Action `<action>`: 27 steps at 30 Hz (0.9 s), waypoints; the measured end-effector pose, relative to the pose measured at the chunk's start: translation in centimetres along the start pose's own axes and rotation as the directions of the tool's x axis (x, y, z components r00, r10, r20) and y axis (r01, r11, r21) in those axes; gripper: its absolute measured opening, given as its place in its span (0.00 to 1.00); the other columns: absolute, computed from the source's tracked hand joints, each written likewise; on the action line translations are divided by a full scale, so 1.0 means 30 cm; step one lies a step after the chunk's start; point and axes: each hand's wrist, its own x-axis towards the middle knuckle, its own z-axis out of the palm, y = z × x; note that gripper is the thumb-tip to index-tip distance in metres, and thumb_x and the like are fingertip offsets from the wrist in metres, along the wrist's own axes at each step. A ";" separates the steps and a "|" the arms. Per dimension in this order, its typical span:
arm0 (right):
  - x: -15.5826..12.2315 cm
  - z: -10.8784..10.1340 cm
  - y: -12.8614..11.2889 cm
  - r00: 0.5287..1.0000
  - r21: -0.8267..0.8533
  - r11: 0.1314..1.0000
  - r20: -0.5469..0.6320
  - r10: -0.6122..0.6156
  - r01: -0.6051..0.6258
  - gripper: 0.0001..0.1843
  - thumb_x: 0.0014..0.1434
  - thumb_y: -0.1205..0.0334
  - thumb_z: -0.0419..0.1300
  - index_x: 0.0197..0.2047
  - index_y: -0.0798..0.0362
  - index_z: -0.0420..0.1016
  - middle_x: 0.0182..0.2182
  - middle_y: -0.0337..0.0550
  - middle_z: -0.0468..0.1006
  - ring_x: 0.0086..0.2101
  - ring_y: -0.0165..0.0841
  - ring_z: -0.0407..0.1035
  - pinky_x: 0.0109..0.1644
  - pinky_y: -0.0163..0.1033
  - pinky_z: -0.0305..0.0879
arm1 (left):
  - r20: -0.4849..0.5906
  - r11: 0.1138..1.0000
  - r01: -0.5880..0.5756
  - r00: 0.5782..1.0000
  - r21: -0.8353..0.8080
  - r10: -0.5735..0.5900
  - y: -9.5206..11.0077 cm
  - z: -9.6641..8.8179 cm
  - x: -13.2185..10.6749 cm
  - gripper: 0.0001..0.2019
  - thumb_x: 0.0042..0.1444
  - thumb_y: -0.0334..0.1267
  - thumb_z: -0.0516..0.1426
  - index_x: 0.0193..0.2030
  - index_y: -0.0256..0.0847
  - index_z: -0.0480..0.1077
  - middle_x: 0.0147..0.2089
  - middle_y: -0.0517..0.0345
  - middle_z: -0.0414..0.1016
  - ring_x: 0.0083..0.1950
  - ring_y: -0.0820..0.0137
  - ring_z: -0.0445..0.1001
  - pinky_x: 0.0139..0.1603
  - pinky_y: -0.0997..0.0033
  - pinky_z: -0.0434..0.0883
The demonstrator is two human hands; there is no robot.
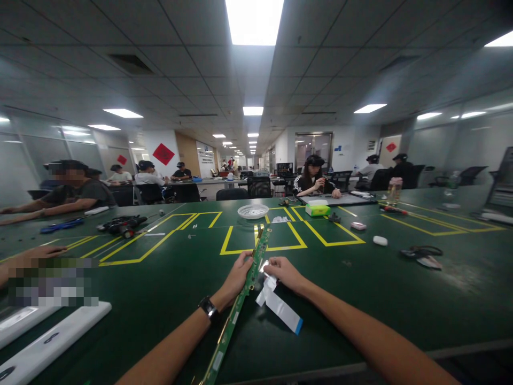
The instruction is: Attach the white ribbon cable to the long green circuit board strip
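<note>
One long green circuit board (pixel 239 303) held in left hand (pixel 238 274); right hand (pixel 285 272) pinches white ribbon cable (pixel 284 310), one blue end visible. Counter (pixel 348 283): one white basket (pixel 253 216), one green box (pixel 318 211).

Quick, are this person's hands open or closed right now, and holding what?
Left hand: closed around the long green circuit board.
Right hand: closed, pinching the white ribbon cable near its upper end.

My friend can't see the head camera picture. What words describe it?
A left hand grips a long green circuit board over a green table, while the right hand pinches a blue-tipped white ribbon strip. A white basket sits beyond.
</note>
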 end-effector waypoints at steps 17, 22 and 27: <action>0.005 0.002 0.012 0.998 0.042 0.998 0.045 0.043 -0.044 0.12 0.51 0.55 0.59 0.26 0.54 0.65 0.18 0.36 0.74 0.18 0.26 0.62 0.23 0.31 0.55 | 0.104 0.948 -0.173 0.983 0.268 0.150 -0.018 -0.013 0.007 0.19 0.61 0.51 0.48 0.50 0.39 0.64 0.38 0.57 0.74 0.36 0.69 0.72 0.41 0.70 0.68; -0.002 -0.005 0.005 0.996 0.049 0.996 0.067 0.065 -0.069 0.13 0.50 0.53 0.61 0.27 0.55 0.67 0.20 0.38 0.76 0.19 0.28 0.66 0.25 0.32 0.58 | 0.152 0.908 -0.232 0.970 0.348 0.190 -0.002 -0.012 -0.002 0.19 0.63 0.49 0.46 0.52 0.38 0.65 0.44 0.54 0.75 0.43 0.66 0.72 0.49 0.67 0.66; -0.005 -0.018 0.016 0.998 0.005 1.000 0.064 0.021 -0.022 0.15 0.50 0.52 0.62 0.26 0.56 0.69 0.21 0.37 0.75 0.22 0.27 0.65 0.27 0.32 0.58 | 0.177 0.868 -0.271 0.960 0.416 0.215 0.003 -0.011 -0.003 0.20 0.63 0.47 0.46 0.55 0.38 0.66 0.53 0.51 0.73 0.51 0.63 0.71 0.56 0.65 0.64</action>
